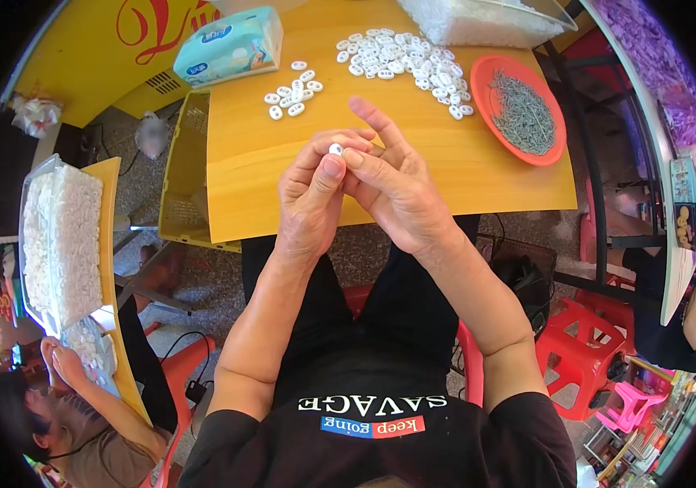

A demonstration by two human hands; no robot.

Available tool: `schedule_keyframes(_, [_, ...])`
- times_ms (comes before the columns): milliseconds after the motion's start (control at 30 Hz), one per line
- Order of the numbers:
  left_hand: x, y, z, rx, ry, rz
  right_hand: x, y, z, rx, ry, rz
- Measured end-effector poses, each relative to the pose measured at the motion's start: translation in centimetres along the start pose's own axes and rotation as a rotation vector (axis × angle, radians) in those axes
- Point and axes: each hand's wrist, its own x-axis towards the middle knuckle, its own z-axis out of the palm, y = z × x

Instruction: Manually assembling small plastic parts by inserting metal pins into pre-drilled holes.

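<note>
Together — both hands pinching a small white piece, near the yellow tabletop edge, bare surface either side

Left hand beside right hand

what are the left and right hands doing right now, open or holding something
Left hand: closed, pinching a small white piece.
Right hand: thumb at the piece, one finger extended; whether it grips cannot be told.

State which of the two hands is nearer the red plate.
Right. The right hand is apart from the red plate, to its lower left; the left hand lies farther left.
</note>
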Motion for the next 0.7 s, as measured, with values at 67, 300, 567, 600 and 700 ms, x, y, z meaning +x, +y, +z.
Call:
schedule_keyframes(67, [0.0,0.1,-0.3,-0.017,0.026,0.001,0.2,0.4,0.2,0.003,0.003,0.008])
schedule_keyframes(300, [0.6,1.5,-1.7,-0.025,0.061,-0.113,1.2,1.2,0.6,-0.017,0.025,0.005])
schedule_keyframes(567, [0.9,8.1,-6.8,0.66,0.349,0.05,6.9,-3.9,-7.0,-1.494,0.185,-0.604])
schedule_keyframes(600, [0.9,8.8,-8.2,0.751,0.408,0.041,7.4,-4.8,-7.9,-1.66,0.222,-0.677])
schedule_keyframes(700, [0.0,10.7,-13.3,0.88,0.472,0.036,8.5,-5.5,-8.1,-1.916,0.224,-0.738])
